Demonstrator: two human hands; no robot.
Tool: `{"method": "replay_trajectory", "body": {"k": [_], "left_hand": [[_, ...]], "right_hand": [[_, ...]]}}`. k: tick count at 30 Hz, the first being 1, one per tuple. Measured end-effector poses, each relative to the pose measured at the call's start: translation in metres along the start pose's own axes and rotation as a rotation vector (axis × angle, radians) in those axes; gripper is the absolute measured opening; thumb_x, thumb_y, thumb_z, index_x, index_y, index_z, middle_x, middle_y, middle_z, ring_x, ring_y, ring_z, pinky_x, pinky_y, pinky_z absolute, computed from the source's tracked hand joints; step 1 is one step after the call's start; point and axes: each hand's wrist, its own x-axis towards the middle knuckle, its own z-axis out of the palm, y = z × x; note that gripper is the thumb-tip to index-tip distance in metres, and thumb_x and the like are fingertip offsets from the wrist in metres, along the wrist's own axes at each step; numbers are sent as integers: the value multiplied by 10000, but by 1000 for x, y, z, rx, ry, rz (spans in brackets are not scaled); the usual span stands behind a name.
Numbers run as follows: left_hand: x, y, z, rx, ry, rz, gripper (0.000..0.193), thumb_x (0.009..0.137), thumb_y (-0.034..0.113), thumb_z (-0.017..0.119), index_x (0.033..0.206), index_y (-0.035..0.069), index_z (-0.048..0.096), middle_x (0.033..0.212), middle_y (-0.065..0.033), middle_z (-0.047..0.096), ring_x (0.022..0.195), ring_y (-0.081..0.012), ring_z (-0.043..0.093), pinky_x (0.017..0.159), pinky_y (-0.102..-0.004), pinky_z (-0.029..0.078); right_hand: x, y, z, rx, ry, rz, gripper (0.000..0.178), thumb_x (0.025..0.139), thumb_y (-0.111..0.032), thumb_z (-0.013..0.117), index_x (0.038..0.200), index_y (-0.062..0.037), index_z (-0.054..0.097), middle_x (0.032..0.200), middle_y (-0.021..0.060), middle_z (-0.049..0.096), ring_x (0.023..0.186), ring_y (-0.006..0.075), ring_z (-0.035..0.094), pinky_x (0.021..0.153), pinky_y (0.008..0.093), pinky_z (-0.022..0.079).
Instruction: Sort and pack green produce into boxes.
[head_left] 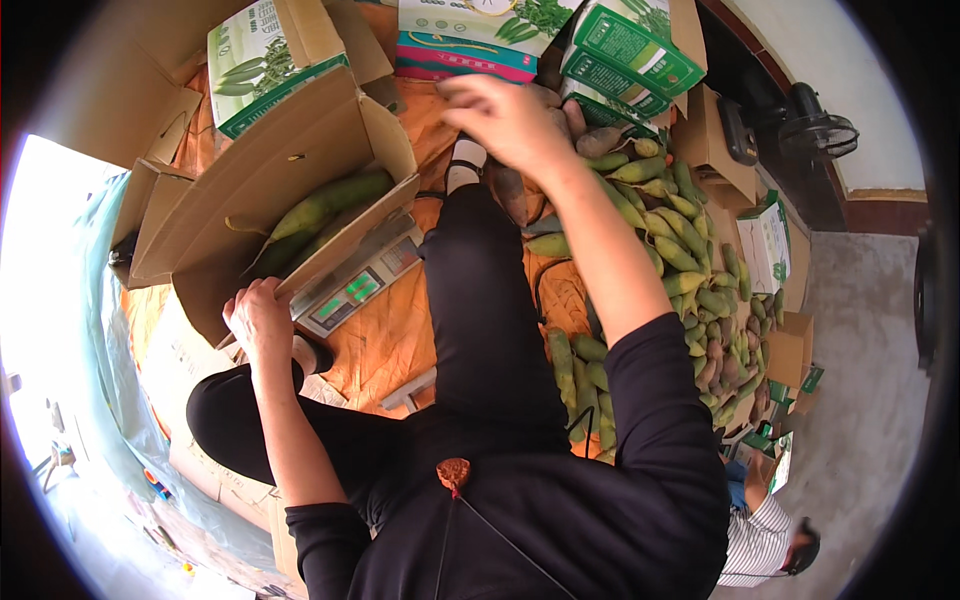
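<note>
Head view, the only one given: seated on the floor, black trouser legs stretched toward 12 o'clock over an orange sheet point(385, 345). Left hand point(258, 318) at about 9 o'clock, fingers curled shut over the near edge of an open cardboard box point(270, 190), thumb side on the flap. Inside that box, several long green vegetables point(330, 205), long axis running from 8 o'clock up to 2 o'clock. Box resting on a small weighing scale point(362, 280) with a green display, just at 3 o'clock of the left hand, close but not touching it as far as visible. Right hand point(510, 120) stretched far out toward 12 o'clock, fingers spread and bent downward over the top end of a big pile of the same green vegetables point(670, 250); whether anything is clamped under the palm, cannot tell, because the back of the hand hides it. Pile lying from 1 o'clock down to 4 o'clock of the right hand, pieces mostly pointing along 11 to 5 o'clock. Right hand clearly the nearer one to the pile, left hand the nearer one to the box; both hands well apart. Printed green cartons point(625, 55) stacked at 12 to 1 o'clock. Another person's striped sleeve point(755, 545) at 5 o'clock.
</note>
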Motion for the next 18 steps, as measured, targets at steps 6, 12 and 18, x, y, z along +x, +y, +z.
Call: {"method": "replay_trajectory", "body": {"k": [6, 12, 18], "left_hand": [[5, 6, 0, 18, -27, -12, 170, 746, 163, 690, 907, 107, 694, 910, -50, 663, 937, -249, 600, 916, -421, 384], [5, 2, 3, 27, -19, -1, 154, 740, 162, 691, 888, 117, 697, 870, -51, 658, 918, -245, 603, 898, -403, 391], [5, -1, 6, -43, 18, 28, 120, 724, 170, 699, 832, 115, 700, 801, -46, 643, 866, -250, 605, 872, -391, 397]], "right_hand": [[-114, 178, -52, -359, 81, 449, 360, 816, -223, 669, 1125, -47, 610, 1045, 151, 665, 981, 297, 632, 807, 390, 496], [-198, 250, -4, -593, -172, 759, 335, 826, -173, 659, 1138, -59, 612, 1117, 155, 634, 1026, 314, 602, 856, 416, 487], [-210, 266, 36, -887, -393, 619, 386, 802, -163, 658, 1175, -134, 566, 1170, 82, 556, 1130, 272, 506, 894, 417, 467]]}}
